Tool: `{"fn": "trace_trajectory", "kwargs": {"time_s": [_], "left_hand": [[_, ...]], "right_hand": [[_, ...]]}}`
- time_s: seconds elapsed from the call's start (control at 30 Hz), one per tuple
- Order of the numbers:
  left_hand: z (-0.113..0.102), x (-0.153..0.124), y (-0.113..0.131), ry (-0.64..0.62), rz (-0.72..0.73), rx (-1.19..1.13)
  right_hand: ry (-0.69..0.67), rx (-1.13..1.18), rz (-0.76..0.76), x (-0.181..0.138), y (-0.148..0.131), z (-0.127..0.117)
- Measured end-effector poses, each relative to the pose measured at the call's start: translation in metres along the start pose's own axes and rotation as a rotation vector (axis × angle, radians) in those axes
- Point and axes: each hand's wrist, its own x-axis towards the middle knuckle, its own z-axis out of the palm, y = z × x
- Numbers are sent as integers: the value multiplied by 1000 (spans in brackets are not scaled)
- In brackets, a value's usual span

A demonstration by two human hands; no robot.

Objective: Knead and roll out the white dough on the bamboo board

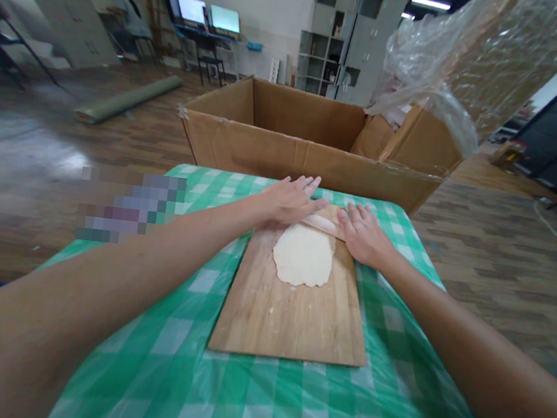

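A flat, pale round of dough (303, 255) lies on the far half of a wooden board (291, 318). Just beyond the dough a wooden rolling pin (322, 223) rests across the board. My left hand (292, 199) lies flat on the pin's left end with its fingers stretched out. My right hand (363, 233) presses flat on the pin's right end, fingers also extended. Both palms cover most of the pin, so only its middle shows.
The board sits on a table with a green and white checked cloth (184, 332). A large open cardboard box (311, 139) stands right behind the table, with crumpled clear plastic (471, 63) over its right side. A person sits at a desk far back left.
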Motion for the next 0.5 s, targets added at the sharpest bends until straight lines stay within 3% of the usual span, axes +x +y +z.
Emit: {"fn": "trace_trajectory", "kwargs": {"time_s": [0.5], "left_hand": [[8,11,-5,-35,-206,-17]], "right_hand": [[-2,-194,-158,42,29,-1]]}}
